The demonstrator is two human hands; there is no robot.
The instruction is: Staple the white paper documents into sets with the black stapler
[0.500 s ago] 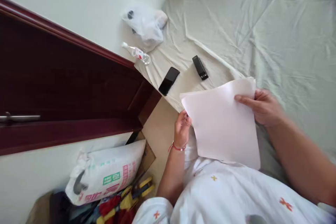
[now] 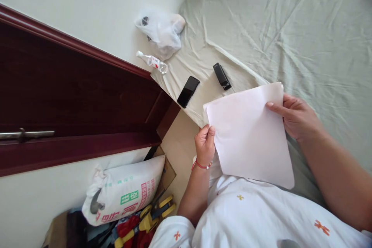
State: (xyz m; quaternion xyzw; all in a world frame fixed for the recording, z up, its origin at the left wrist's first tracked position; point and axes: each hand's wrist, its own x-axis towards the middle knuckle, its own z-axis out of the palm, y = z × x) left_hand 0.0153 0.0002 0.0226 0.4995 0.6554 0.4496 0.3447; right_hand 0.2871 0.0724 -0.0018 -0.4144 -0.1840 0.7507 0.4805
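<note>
White paper, left hand and right hand fingers pinched on opposite edges, presumably for flatness; black stapler just beyond it.

The paper is before the shirt, the left hand at its left edge, the right hand at its upper right. Beyond its far left corner the stapler lies on the cloth. The phone lies left of the stapler, near the cloth's edge. Farther left and beyond is the bottle, on its side, with the bag just behind it by the wall. The door is at far left; nearer, the sack is left of the left arm, the toy just beside it.
</note>
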